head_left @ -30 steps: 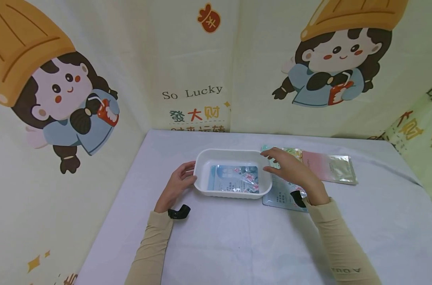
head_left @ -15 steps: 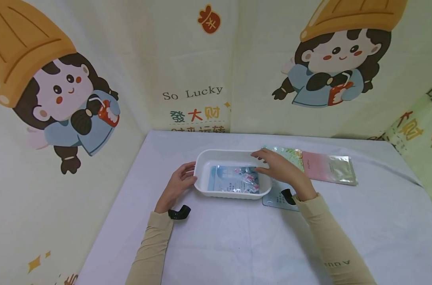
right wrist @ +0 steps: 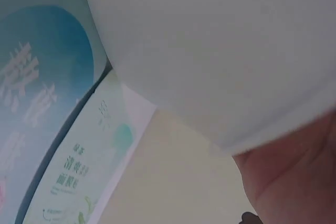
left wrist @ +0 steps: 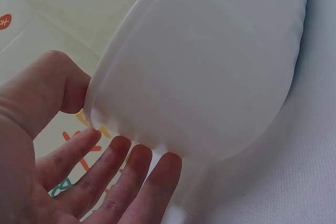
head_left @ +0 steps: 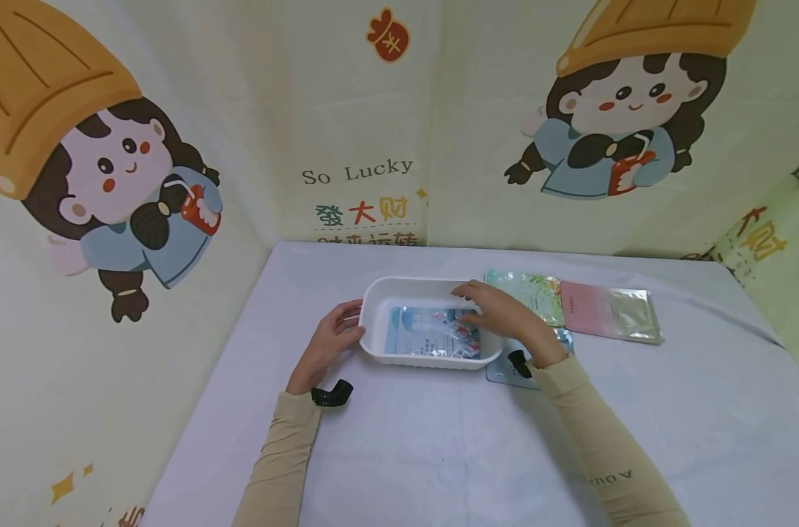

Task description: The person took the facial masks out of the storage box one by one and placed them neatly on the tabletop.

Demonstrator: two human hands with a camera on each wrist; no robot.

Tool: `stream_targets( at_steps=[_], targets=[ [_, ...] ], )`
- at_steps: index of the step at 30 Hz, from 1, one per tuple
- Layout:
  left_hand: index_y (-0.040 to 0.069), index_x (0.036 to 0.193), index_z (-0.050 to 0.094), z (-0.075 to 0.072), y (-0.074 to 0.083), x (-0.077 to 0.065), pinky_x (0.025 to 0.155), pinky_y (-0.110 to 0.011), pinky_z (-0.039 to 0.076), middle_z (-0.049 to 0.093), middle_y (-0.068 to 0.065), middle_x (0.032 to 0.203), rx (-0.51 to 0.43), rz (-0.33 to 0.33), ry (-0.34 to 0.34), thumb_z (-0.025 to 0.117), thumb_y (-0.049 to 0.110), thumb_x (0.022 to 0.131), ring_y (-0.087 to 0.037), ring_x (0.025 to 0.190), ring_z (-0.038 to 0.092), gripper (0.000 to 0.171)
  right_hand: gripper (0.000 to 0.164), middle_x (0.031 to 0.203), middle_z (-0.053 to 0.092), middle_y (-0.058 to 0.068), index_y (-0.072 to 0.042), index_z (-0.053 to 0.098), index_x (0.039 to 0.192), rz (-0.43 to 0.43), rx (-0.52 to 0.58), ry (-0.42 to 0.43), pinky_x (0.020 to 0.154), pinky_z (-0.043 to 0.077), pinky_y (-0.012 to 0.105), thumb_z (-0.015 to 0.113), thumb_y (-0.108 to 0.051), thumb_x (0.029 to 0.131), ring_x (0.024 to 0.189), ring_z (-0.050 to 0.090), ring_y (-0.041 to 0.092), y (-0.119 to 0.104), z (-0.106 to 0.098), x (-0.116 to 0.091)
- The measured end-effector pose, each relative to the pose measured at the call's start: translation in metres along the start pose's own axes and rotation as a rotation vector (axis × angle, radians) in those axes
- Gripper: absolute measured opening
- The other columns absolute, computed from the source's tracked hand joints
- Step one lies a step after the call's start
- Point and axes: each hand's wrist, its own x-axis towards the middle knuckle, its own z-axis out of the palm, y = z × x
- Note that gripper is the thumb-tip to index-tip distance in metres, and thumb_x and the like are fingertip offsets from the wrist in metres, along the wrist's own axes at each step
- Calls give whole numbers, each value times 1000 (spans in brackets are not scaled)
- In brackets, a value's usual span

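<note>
A white plastic tray [head_left: 432, 361] lies on the table with a blue flowered face mask packet [head_left: 428, 331] flat inside. My left hand [head_left: 326, 344] rests against its left end, thumb at the rim and fingertips touching the outer wall, plain in the left wrist view. Over the tray's right end reaches my right hand [head_left: 501, 311], fingers spread and lightly bent above the packet's right part. Whether a fingertip touches that packet, I cannot tell. The right wrist view shows the tray wall [right wrist: 210, 51], part of the palm [right wrist: 289, 182], but no fingertips.
Right of the tray lie a green face mask packet [head_left: 527, 293], a pink and silver one [head_left: 613, 312] and another blue one [head_left: 504, 372], partly under my right wrist. A white cloth covers the table [head_left: 425, 454]. A printed curtain [head_left: 478, 146] hangs behind.
My right hand has moved left, from the tray's right rim to above the packet inside, uncovering more of the green packet. The left hand and tray stay put.
</note>
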Motion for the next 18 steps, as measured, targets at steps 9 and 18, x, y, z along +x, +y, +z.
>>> stream_targets(
  at_steps=[9,18],
  targets=[
    [10,150,40,-1,0,2,108,-44,45,44,-15,150,3,-27,-6,65,8,94,-33,136,47,60,49,139,55,18,0,60,132,3,-65,6,111,41,50,75,-16,88,133,48,35,1,14,10],
    [15,145,46,0,-3,0,105,-41,48,49,-9,146,11,20,11,68,12,93,-29,133,50,57,48,128,62,19,2,64,125,-32,-193,38,108,44,50,79,-19,85,124,54,37,0,21,12]
  ],
)
